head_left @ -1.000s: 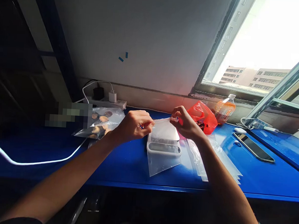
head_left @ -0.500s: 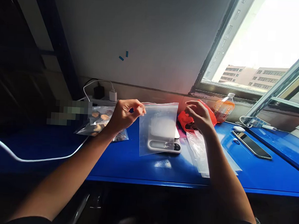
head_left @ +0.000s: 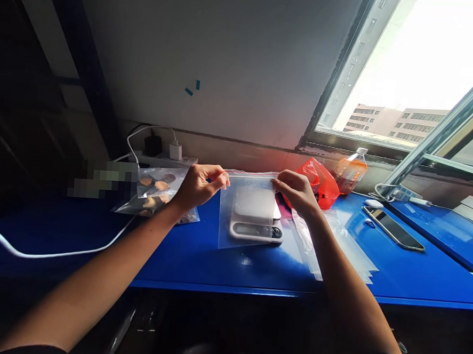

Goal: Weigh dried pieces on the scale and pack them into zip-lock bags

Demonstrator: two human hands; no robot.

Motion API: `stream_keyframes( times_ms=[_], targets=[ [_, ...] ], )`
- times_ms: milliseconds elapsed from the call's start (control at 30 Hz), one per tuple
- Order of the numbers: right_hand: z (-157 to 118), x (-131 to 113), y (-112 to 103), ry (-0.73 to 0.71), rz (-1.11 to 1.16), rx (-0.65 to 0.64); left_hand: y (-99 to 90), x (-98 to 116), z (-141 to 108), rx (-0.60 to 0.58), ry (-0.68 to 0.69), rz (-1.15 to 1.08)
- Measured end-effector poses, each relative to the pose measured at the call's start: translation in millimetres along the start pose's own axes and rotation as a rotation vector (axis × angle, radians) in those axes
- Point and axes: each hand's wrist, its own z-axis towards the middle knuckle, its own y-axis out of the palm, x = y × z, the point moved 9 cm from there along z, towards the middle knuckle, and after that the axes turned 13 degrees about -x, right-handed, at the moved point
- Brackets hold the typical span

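Observation:
A clear zip bag [head_left: 246, 209] with a red line along its top hangs upright between my hands, flat and with nothing visible inside. My left hand [head_left: 204, 184] pinches its upper left corner. At the upper right corner, my right hand [head_left: 297, 191] grips the bag between thumb and fingers. Behind the bag, partly seen through it, a white kitchen scale [head_left: 278, 235] rests on the blue table [head_left: 167, 263]. Its buttons show at the right end of its front panel.
Filled clear bags [head_left: 156, 185] lie at left near a white charger [head_left: 175, 152]. To the right are a red plastic bag [head_left: 329, 188], more clear bags [head_left: 346, 248], an orange drink bottle [head_left: 351, 170] and a phone [head_left: 393, 228]. A white cable [head_left: 71, 253] crosses the left side.
My right hand has moved left and down from beside the clear bag and taken hold of its upper right corner. My left hand still holds the other corner.

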Motion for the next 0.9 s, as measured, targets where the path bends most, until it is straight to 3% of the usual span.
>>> stream_keyframes(
  times_ms=[467, 633, 733, 833, 900],
  targets=[
    [-1, 10, -6, 0.053, 0.023, 0.172, 8.0, -5, 3, -0.058, -0.006, 0.018],
    [-1, 10, -6, 0.045, 0.051, 0.220, 11.0, -10, 3, -0.067, -0.023, 0.170],
    [-3, 7, -7, 0.078, 0.085, 0.268, 20.3, -11, 4, -0.138, 0.003, 0.215],
    [-12, -7, -25, 0.135, 0.074, 0.367, 32.2, -11, 4, -0.266, 0.026, 0.241],
    [-32, -27, -56, 0.132, 0.033, 0.544, 32.3, -14, 4, -0.325, 0.005, 0.274]
  ],
)
